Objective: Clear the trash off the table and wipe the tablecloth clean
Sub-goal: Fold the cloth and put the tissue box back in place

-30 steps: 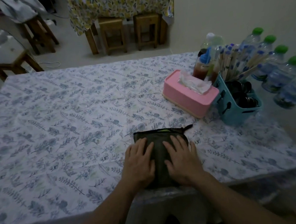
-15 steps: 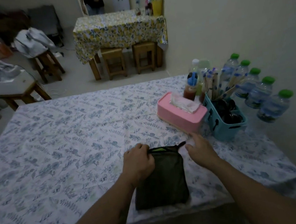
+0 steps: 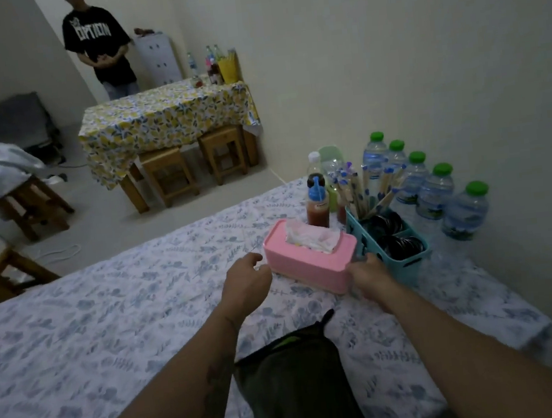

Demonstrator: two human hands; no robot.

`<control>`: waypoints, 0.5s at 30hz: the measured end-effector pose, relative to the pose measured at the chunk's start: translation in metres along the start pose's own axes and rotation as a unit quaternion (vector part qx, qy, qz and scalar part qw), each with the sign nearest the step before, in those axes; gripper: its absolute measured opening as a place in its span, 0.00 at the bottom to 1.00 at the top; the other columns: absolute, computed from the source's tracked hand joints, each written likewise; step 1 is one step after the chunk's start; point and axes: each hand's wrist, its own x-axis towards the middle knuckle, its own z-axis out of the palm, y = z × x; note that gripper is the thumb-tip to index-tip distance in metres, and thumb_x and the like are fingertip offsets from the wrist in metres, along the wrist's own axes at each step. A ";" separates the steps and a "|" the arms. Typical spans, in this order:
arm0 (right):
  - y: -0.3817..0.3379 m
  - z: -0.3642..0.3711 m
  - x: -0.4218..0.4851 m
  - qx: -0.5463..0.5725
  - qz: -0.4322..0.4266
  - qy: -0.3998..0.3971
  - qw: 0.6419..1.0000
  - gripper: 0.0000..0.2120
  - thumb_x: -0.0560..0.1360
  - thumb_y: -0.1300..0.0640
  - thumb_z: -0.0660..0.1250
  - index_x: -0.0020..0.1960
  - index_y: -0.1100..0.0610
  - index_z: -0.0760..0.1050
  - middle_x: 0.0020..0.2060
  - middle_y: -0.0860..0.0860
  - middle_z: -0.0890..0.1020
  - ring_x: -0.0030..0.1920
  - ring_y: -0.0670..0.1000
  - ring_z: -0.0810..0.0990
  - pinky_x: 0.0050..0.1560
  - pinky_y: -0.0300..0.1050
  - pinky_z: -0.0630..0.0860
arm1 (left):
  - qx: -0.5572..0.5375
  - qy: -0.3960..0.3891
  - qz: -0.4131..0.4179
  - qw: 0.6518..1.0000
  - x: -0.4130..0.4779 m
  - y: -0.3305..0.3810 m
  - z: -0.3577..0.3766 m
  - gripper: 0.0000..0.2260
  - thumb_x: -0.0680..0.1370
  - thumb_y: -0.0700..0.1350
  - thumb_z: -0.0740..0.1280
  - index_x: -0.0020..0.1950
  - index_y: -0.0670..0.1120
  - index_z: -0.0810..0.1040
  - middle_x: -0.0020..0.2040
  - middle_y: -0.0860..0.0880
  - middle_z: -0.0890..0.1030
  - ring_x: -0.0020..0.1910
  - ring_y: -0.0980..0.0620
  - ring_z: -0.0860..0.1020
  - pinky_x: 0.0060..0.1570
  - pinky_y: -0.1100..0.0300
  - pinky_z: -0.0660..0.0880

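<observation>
Both hands have left the dark green cloth pouch (image 3: 298, 385) since a second ago and reached forward to the pink tissue box (image 3: 309, 256); our head has lifted too, so more of the room shows. The pouch now lies alone at the near edge of the worktop (image 3: 78, 345), at 6 o'clock from the hands, between our forearms.

We see the left hand (image 3: 246, 285) loosely curled and holding nothing, just beside the box's left end. The right hand (image 3: 368, 274) is at the box's near right corner; it looks to be touching, though we cannot tell whether it grips. The box sits at 12 o'clock from the hands, its long axis running from 10 to 4 o'clock, with a tissue (image 3: 311, 237) sticking up from the slot. The hands bracket its two ends, the right one seemingly nearer to contact.

We see no loose trash on the floral tablecloth (image 3: 140, 289), so we judge the next move to be taking a tissue or shifting the box for wiping.

Behind the box stand a sauce bottle (image 3: 317, 208), a teal caddy (image 3: 389, 241) with wrapped chopsticks, and water bottles (image 3: 434, 190); their labels are too blurred to read. A bystander's black T-shirt (image 3: 95, 41) carries white lettering that we cannot make out with confidence.
</observation>
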 end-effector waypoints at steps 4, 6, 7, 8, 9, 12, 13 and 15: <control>-0.003 0.011 0.020 0.010 0.014 0.021 1.000 0.23 0.78 0.55 0.61 0.70 0.61 0.66 0.59 0.58 0.75 0.58 0.61 0.76 0.56 0.51 0.75 | -0.053 -0.028 -0.009 0.998 0.043 0.000 0.002 0.23 0.80 0.47 0.62 0.76 0.44 0.68 0.73 0.43 0.72 0.59 0.48 0.75 0.53 0.59 0.69; -0.002 0.017 0.028 0.002 0.011 0.033 0.999 0.24 0.78 0.54 0.60 0.72 0.61 0.66 0.64 0.58 0.75 0.61 0.61 0.76 0.60 0.53 0.75 | -0.076 -0.044 -0.011 0.996 0.063 -0.004 0.003 0.25 0.80 0.45 0.64 0.77 0.45 0.66 0.74 0.44 0.70 0.62 0.48 0.74 0.56 0.57 0.71; 0.001 0.021 0.033 -0.007 0.006 0.034 0.999 0.24 0.78 0.54 0.60 0.72 0.60 0.66 0.66 0.58 0.75 0.62 0.60 0.76 0.61 0.53 0.74 | -0.081 -0.054 -0.011 0.995 0.072 -0.007 0.004 0.26 0.79 0.45 0.64 0.78 0.46 0.65 0.75 0.44 0.69 0.66 0.47 0.73 0.61 0.56 0.71; 0.001 0.023 0.032 -0.017 0.004 0.028 0.999 0.23 0.79 0.54 0.59 0.73 0.58 0.66 0.67 0.57 0.74 0.62 0.60 0.75 0.60 0.50 0.73 | -0.085 -0.067 -0.012 0.994 0.079 -0.009 0.005 0.27 0.79 0.46 0.64 0.78 0.48 0.64 0.77 0.44 0.67 0.70 0.45 0.71 0.65 0.54 0.69; 0.004 0.026 0.033 -0.019 -0.005 0.020 1.000 0.24 0.79 0.55 0.59 0.74 0.56 0.65 0.67 0.55 0.74 0.63 0.59 0.75 0.60 0.48 0.72 | -0.094 -0.082 -0.015 0.992 0.086 -0.012 0.007 0.28 0.79 0.46 0.64 0.79 0.48 0.62 0.78 0.43 0.65 0.72 0.43 0.68 0.66 0.54 0.67; 0.011 0.032 0.032 -0.015 -0.035 0.019 0.999 0.27 0.74 0.56 0.61 0.73 0.50 0.66 0.67 0.51 0.75 0.63 0.56 0.76 0.64 0.52 0.73 | -0.150 -0.114 -0.038 0.981 0.097 -0.016 0.011 0.29 0.81 0.44 0.64 0.80 0.44 0.59 0.79 0.42 0.62 0.75 0.42 0.65 0.68 0.54 0.65; 0.016 0.033 0.035 -0.008 -0.048 0.018 0.999 0.28 0.72 0.56 0.61 0.73 0.49 0.66 0.67 0.51 0.76 0.63 0.55 0.76 0.65 0.54 0.73 | -0.172 -0.118 -0.048 0.977 0.099 -0.018 0.010 0.29 0.81 0.44 0.64 0.80 0.43 0.59 0.79 0.42 0.61 0.75 0.42 0.65 0.70 0.53 0.63; 0.017 0.035 0.030 -0.003 -0.052 0.014 0.999 0.28 0.74 0.58 0.61 0.73 0.50 0.65 0.67 0.52 0.75 0.63 0.56 0.76 0.64 0.57 0.74 | -0.209 -0.123 -0.076 0.967 0.098 -0.023 0.006 0.28 0.82 0.44 0.63 0.80 0.42 0.58 0.80 0.42 0.61 0.76 0.41 0.63 0.71 0.51 0.61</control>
